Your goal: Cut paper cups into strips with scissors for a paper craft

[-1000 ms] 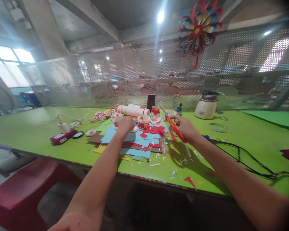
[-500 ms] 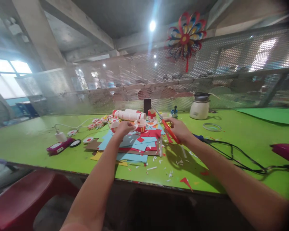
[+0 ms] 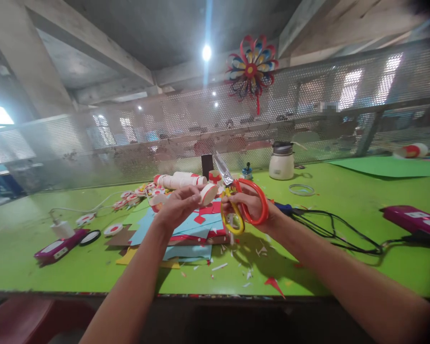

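My left hand (image 3: 181,203) pinches a small round white paper piece (image 3: 208,194) with a red line round it; it looks like part of a paper cup. In my right hand (image 3: 249,203) is a pair of scissors (image 3: 226,174), one handle red and the other yellow. Their blades point up and to the left, just beyond the white piece and apart from it. Under both hands lies a stack of coloured paper (image 3: 189,224) in blue, red, brown and yellow. White paper rolls or stacked cups (image 3: 181,180) lie behind my left hand.
Red-and-white paper discs (image 3: 129,198) lie at the left, near a purple power strip (image 3: 59,246) and a black ring-shaped lid (image 3: 90,237). To the right are a cream jug (image 3: 281,162), black cable (image 3: 338,229) and a purple tool (image 3: 413,220). Paper scraps (image 3: 274,285) litter the front.
My left hand has lifted the white paper piece away from the cups and tilted it. The scissors have turned so both handles show, blades more upright. The view has shifted right.
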{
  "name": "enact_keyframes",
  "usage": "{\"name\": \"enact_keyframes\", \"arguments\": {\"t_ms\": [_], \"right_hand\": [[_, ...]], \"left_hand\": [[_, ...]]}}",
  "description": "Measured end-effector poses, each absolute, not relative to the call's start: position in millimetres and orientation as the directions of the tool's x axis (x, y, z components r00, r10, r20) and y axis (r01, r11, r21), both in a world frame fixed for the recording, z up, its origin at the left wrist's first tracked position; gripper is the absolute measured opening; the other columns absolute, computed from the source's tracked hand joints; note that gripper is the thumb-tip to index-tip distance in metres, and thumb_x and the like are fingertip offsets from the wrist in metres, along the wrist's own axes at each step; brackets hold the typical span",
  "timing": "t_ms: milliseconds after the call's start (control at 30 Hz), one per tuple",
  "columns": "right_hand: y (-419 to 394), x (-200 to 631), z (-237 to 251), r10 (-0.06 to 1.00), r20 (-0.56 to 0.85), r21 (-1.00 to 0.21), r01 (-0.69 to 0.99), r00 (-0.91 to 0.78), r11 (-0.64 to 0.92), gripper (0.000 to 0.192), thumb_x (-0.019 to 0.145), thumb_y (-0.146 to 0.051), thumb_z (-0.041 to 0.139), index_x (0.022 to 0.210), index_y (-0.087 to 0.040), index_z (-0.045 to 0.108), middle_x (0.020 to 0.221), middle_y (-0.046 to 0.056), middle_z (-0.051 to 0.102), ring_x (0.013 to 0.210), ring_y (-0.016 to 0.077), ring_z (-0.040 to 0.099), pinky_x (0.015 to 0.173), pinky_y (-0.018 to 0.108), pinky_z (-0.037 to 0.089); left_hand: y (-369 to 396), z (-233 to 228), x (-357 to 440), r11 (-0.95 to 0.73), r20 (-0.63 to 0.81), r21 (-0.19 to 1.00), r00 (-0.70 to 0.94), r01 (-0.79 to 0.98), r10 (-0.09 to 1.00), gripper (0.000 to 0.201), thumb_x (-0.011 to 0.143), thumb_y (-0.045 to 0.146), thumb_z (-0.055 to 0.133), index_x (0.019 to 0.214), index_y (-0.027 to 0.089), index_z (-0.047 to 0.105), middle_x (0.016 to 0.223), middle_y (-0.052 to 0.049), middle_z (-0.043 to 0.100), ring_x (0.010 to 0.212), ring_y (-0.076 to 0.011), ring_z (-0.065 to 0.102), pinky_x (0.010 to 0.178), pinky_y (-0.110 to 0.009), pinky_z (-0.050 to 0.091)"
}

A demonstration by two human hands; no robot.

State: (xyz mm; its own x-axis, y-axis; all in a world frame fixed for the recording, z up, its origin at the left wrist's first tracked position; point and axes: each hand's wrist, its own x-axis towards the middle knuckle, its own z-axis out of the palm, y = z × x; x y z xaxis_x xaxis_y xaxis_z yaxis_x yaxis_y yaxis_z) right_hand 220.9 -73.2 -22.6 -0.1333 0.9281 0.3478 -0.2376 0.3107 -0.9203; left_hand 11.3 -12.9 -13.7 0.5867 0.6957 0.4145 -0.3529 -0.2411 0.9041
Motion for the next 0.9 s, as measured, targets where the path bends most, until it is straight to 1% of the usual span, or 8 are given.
{"name": "enact_keyframes", "arguments": {"t_ms": [100,200,300,400,600,767,833,900], "right_hand": [[-75.8,222.5,-17.2,0.919,0.36,-0.901,-0.318,-0.161,0.297,0.017,0.071,-0.035,0.07,0.078,-0.02,0.064,0.074,0.003,0.068,0.067,0.0168,0.065,0.071,0.037,0.055],[-79.5,223.4,-12.5,0.911,0.367,-0.892,-0.35,-0.19,0.287,0.017,0.073,-0.036,0.071,0.079,-0.021,0.066,0.075,0.002,0.069,0.067,0.0164,0.064,0.073,0.037,0.055],[-81.9,223.2,-10.1,0.911,0.361,-0.892,-0.36,-0.2,0.274,0.014,0.071,-0.032,0.072,0.078,-0.021,0.066,0.073,0.001,0.068,0.064,0.0161,0.063,0.072,0.037,0.054],[-82.2,223.0,-9.4,0.915,0.358,-0.891,-0.362,-0.185,0.275,0.012,0.066,-0.027,0.074,0.071,-0.021,0.064,0.068,0.0,0.066,0.061,0.0148,0.061,0.07,0.035,0.054],[-81.1,222.4,-9.7,0.923,0.354,-0.9,-0.323,-0.151,0.292,0.011,0.064,-0.025,0.072,0.068,-0.022,0.063,0.061,-0.002,0.063,0.056,0.0152,0.061,0.064,0.036,0.055],[-79.6,222.6,-15.6,0.922,0.38,-0.907,-0.227,-0.074,0.355,0.015,0.067,-0.027,0.073,0.072,-0.02,0.061,0.064,-0.001,0.063,0.056,0.016,0.06,0.063,0.037,0.055],[-79.7,222.7,-18.4,0.914,0.404,-0.905,-0.163,-0.029,0.394,0.016,0.068,-0.028,0.072,0.076,-0.02,0.061,0.067,-0.001,0.063,0.058,0.0165,0.06,0.062,0.037,0.055],[-80.9,222.8,-19.4,0.899,0.438,-0.895,-0.086,-0.001,0.437,0.015,0.071,-0.029,0.07,0.079,-0.02,0.06,0.068,0.0,0.062,0.06,0.0173,0.06,0.062,0.037,0.054]], "left_hand": [[-18.8,-12.0,15.1,-0.326,0.439,0.898,0.59,-0.295,0.677,0.019,0.072,0.029,0.077,0.068,0.015,0.066,0.115,-0.009,0.066,0.096,-0.0209,0.063,0.086,-0.037,0.048],[-25.1,-10.3,20.1,-0.392,0.439,0.893,0.615,-0.22,0.655,0.019,0.074,0.029,0.075,0.066,0.015,0.065,0.127,-0.01,0.061,0.109,-0.0249,0.06,0.095,-0.041,0.044],[-28.1,-9.8,22.9,-0.432,0.441,0.883,0.645,-0.186,0.624,0.018,0.076,0.028,0.073,0.067,0.015,0.064,0.132,-0.011,0.058,0.112,-0.0259,0.059,0.097,-0.044,0.043],[-28.1,-10.2,23.2,-0.479,0.46,0.861,0.663,-0.17,0.59,0.013,0.077,0.024,0.072,0.071,0.015,0.065,0.134,-0.011,0.056,0.113,-0.0256,0.059,0.097,-0.043,0.044],[-29.1,-12.8,30.1,-0.597,0.541,0.781,0.675,-0.183,0.502,0.01,0.077,0.019,0.072,0.082,0.015,0.064,0.129,-0.012,0.056,0.119,-0.0261,0.055,0.096,-0.04,0.048],[-32.5,-19.0,41.5,-0.62,0.576,0.754,0.671,-0.217,0.467,0.045,0.076,0.017,0.072,0.117,0.02,0.056,0.126,-0.012,0.056,0.113,-0.0237,0.058,0.09,-0.038,0.054],[-33.9,-22.4,45.3,-0.635,0.578,0.75,0.651,-0.187,0.491,0.047,0.078,0.019,0.071,0.121,0.02,0.053,0.126,-0.012,0.056,0.113,-0.0226,0.058,0.092,-0.037,0.053],[-34.8,-25.6,48.6,-0.652,0.592,0.741,0.612,-0.159,0.524,0.042,0.078,0.02,0.071,0.118,0.018,0.055,0.123,-0.012,0.057,0.113,-0.0221,0.057,0.093,-0.036,0.052]]}}
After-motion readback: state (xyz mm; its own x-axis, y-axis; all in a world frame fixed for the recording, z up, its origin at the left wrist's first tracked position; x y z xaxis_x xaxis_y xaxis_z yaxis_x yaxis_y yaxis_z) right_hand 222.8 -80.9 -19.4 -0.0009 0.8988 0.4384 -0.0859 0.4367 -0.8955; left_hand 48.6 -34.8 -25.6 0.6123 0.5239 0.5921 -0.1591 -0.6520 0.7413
